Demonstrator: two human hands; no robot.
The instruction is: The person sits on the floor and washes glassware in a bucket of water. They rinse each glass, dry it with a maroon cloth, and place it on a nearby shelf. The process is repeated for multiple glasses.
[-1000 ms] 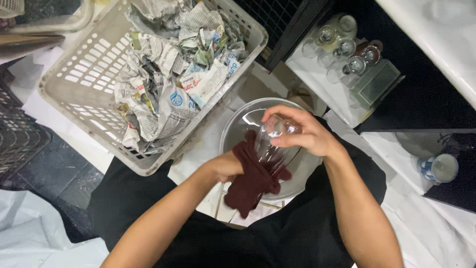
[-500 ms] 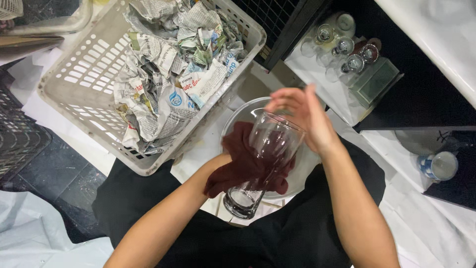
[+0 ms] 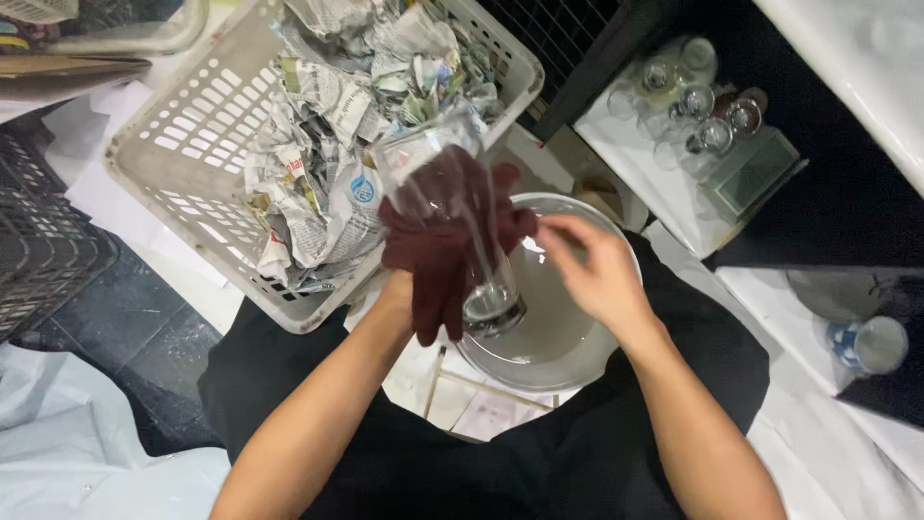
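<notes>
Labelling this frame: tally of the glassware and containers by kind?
Tall clear glass wrapped in the maroon cloth in the left hand: 1
Small glasses on the side shelf: about 5, overlapping
Metal bowl: 1
White plastic basket: 1
Mug at right: 1
Total: about 9

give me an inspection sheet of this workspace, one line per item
surface: white paper sheets laid over a dark floor; a round bowl sits in front of the person
job's things: clear drinking glass, tilted, wrapped in a dark red cloth
clutter: white plastic basket full of crumpled newspaper; cluster of small glasses on white paper; dark crate at the left
grips: left hand under the cloth, grip closed on the glass; right hand open over the bowl, touching nothing
cables: nothing seen
surroundings: black cabinet, white counter edge, a cup at the right
</notes>
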